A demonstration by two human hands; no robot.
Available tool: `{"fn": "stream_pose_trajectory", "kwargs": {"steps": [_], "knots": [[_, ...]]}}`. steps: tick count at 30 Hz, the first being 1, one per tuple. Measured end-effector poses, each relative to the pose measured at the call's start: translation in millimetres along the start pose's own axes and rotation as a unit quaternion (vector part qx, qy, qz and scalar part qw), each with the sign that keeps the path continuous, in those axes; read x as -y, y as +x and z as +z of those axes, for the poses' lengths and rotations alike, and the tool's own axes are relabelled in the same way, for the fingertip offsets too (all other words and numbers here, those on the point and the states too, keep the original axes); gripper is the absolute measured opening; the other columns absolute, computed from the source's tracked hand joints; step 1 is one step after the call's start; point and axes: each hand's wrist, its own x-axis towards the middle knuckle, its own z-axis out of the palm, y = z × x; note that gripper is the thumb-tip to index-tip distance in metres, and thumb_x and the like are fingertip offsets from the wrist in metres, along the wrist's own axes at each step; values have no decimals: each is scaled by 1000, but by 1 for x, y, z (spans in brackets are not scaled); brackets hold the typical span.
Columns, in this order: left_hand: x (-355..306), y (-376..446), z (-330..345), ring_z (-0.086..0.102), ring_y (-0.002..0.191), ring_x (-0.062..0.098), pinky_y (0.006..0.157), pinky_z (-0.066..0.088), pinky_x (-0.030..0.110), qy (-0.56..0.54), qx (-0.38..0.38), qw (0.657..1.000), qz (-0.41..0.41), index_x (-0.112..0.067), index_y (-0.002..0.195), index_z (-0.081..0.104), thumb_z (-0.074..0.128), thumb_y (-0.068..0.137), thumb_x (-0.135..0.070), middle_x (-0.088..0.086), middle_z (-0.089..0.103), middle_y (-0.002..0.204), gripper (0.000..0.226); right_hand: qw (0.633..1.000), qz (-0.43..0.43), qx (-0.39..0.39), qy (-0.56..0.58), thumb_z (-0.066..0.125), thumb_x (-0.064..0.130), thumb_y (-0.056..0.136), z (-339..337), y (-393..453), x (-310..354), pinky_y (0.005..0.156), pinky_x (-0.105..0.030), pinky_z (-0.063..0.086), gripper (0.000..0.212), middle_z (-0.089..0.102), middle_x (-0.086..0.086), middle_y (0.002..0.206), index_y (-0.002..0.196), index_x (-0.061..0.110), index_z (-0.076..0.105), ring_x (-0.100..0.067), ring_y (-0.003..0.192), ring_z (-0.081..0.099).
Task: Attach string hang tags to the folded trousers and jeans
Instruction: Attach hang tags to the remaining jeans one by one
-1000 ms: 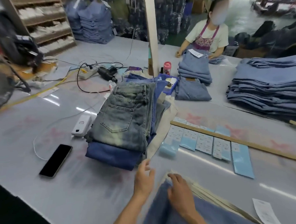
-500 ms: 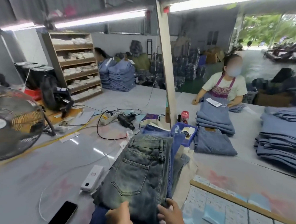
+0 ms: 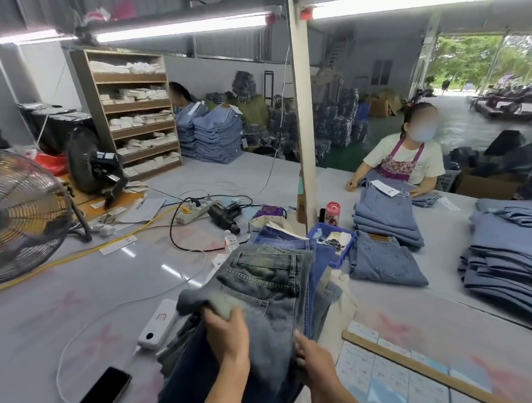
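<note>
1. Fingers of the left hand (image 3: pixel 227 336) curl round the bunched fold of the grey-green jeans (image 3: pixel 263 297), topmost on the pile.
2. Right hand (image 3: pixel 313 357) grips their right edge; its fingertips are hidden.
3. Hang tags (image 3: pixel 388 376) lie just right, print unreadable.

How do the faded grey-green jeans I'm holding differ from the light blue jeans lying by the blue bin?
The grey-green jeans are dark and unevenly faded; the light blue jeans are pale and even. The grey-green pair tops a stack, gripped by the left hand and right hand; the blue pair lies singly, untouched. Both are folded.
</note>
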Motion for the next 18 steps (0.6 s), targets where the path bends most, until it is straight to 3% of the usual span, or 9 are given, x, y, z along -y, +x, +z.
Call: {"fn": "stream_pose_trajectory", "kwargs": {"steps": [2,6,8,10,12,14,15,17,18], "knots": [[-31,-1,9,55,128,40,104,44,41,19,32,998,44,-11,155,34,61,95,-12,19,53,147,65,995,30,45,88,68,44,93,7,4,14,64,-35,53,38,69,-10,81,89,7,70,-26,72,65],[-90,-10,16,54,130,38,106,42,38,12,63,992,110,-11,155,33,60,97,-10,18,52,148,65,961,23,146,236,57,46,98,23,1,42,56,-35,56,46,73,-15,73,89,6,78,-28,60,70],[-111,-21,12,57,125,34,99,44,28,3,72,986,147,-12,153,34,60,96,-8,16,56,145,62,946,8,156,283,53,53,98,22,-5,58,89,-48,56,54,75,-20,102,115,6,73,-33,96,73],[-132,-34,7,60,117,21,86,40,6,-17,84,978,191,-15,152,35,62,95,-7,10,57,143,64,934,-24,149,324,51,57,98,18,-8,73,112,-52,41,61,67,-21,128,128,7,66,-39,125,58],[-156,-47,1,54,118,9,92,38,2,-61,107,966,228,-18,153,35,67,93,-6,2,54,144,69,919,-38,158,360,47,51,102,7,-3,83,99,-47,53,53,71,-20,118,117,6,71,-37,113,66],[-182,-61,-5,53,126,11,108,40,23,-90,148,951,257,-24,152,37,70,92,-8,-5,54,144,71,927,-83,156,330,36,31,109,-7,-3,85,67,-32,62,46,72,-16,96,92,11,74,-30,85,72],[-193,-67,-9,54,127,11,108,40,29,-94,173,943,266,-30,151,38,71,91,-9,-9,55,142,72,922,-90,178,331,33,18,109,-15,-5,84,61,-26,60,47,71,-12,93,85,19,73,-24,81,71],[-208,-79,-19,57,119,-2,101,43,22,-96,224,925,293,-44,141,44,74,89,-10,-22,61,131,69,919,-124,217,304,52,3,97,-28,-16,92,71,-25,59,43,76,0,90,74,27,80,-17,87,71],[-213,-86,-25,57,113,-11,96,44,14,-96,242,916,306,-49,132,46,75,89,-10,-28,63,123,65,917,-140,238,289,67,12,87,-36,-25,101,78,-29,59,25,78,5,92,78,30,83,-17,92,72]]}}
